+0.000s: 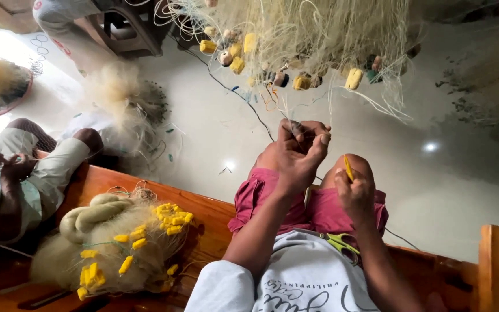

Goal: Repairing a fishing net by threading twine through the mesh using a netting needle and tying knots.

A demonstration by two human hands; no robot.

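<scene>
So the left hand [300,151] pinches fine pale net [313,34] strands above the knees; right hand [354,190] grips a yellow needle [348,168]. Glossy open floor [457,190] ahead, wooden bench [203,211] edge left.

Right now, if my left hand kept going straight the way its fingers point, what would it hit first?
Probably the hanging fishing net with its yellow floats. Your left hand points up toward it, pinching net strands; only pale floor shows between. Depth is hard to judge.
</scene>
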